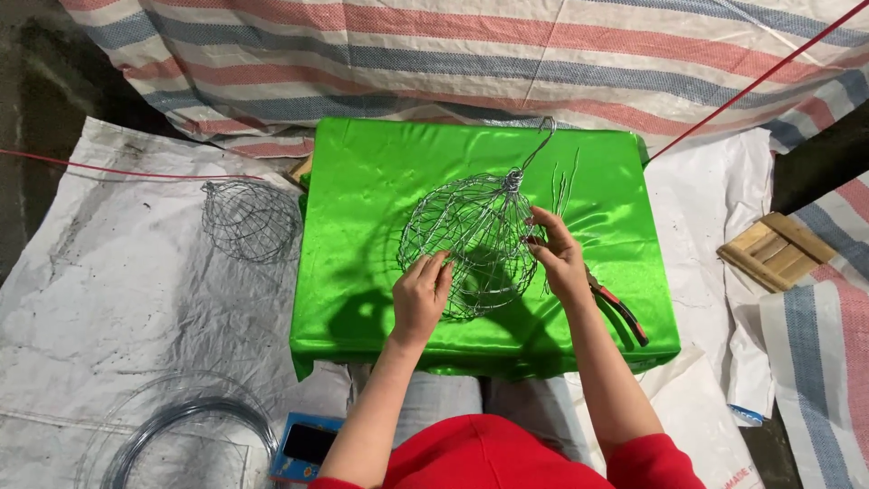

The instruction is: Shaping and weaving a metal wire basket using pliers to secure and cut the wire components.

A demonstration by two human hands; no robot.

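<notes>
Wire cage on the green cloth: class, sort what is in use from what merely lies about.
In use: wire cage, left hand, right hand, loose wires.
Lying about: pliers, second cage, wire coil, wooden block.

small blue box with dark screen-like face (pixel 306 444) on the white sheet, bottom edge, left of the person's lap

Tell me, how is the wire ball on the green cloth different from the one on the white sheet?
The wire basket on the green cloth is bigger, has a hook on top, and both hands touch it: left hand, right hand. The smaller wire basket lies alone, untouched. Both are round cages of thin silver wire.
</notes>
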